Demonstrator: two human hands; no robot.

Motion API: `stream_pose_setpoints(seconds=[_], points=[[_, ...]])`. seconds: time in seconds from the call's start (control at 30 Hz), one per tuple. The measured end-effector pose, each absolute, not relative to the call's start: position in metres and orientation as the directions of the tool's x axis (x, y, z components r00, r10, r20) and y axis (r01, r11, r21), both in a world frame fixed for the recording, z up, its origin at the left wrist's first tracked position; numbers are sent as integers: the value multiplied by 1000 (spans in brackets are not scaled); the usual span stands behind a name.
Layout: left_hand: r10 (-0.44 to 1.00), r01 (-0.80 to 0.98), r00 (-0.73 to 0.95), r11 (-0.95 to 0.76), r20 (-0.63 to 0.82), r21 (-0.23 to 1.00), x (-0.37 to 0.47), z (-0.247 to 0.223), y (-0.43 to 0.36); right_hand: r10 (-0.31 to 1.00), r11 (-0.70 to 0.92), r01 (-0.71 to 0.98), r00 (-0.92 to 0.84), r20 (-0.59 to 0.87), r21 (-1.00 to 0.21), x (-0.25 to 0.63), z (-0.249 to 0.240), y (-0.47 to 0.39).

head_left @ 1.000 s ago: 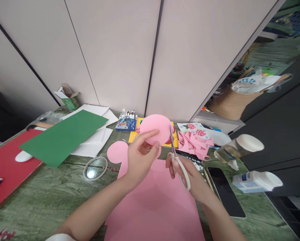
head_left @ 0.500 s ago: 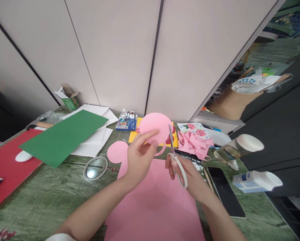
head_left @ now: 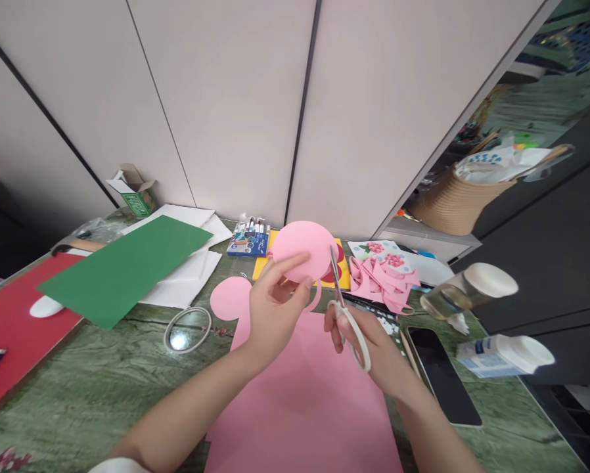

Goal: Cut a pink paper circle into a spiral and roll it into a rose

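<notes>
A rounded pink paper piece [head_left: 302,240] is pinched between the thumb and fingers of my left hand [head_left: 278,312]. My right hand [head_left: 359,338] grips white-handled scissors [head_left: 357,341], whose blades point upward at the right edge of that piece. From its lower right side a narrow curved pink strip [head_left: 316,299] hangs down. Beneath both hands lies a large pink sheet [head_left: 305,401]. Another pink round piece [head_left: 230,297] rests to the left of my left hand.
Pink scraps [head_left: 381,282] lie right of the scissors, near a phone [head_left: 443,374] and two bottles [head_left: 502,355]. Behind stand a blue marker box [head_left: 248,243] and yellow paper [head_left: 261,268]. On the left are a green sheet [head_left: 127,269], a red board [head_left: 23,315] and a ring-shaped roll [head_left: 167,335].
The pink piece has shifted slightly left, and the hanging strip has moved a little. The scissor blades have tilted slightly and sit closer together.
</notes>
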State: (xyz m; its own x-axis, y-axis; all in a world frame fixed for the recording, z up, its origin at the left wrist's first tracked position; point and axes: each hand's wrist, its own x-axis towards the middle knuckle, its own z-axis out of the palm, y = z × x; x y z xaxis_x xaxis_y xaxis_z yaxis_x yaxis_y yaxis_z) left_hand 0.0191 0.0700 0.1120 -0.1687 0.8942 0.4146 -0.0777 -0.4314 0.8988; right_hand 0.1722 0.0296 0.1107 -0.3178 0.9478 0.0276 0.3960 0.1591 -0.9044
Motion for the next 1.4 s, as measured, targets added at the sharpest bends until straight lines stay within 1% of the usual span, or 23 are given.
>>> stream_pose_setpoints(seconds=[0.17,0.43,0.8,1.17,1.4], points=[[904,-88,-127,-420,408,903,19,112,70,952,166,375,-304,49,-912,172,111,30],[922,-119,-100,-384,373,916,18,110,70,953,154,375,-301,37,-914,171,110,30],[908,-127,-113,-415,403,901,17,104,72,955,157,410,-296,32,-898,172,111,30],[909,-91,-160,-402,385,911,18,111,70,954,149,426,-300,17,-893,172,110,30],[907,-141,-110,-420,407,897,17,109,70,958,153,395,-284,39,-906,173,110,30]])
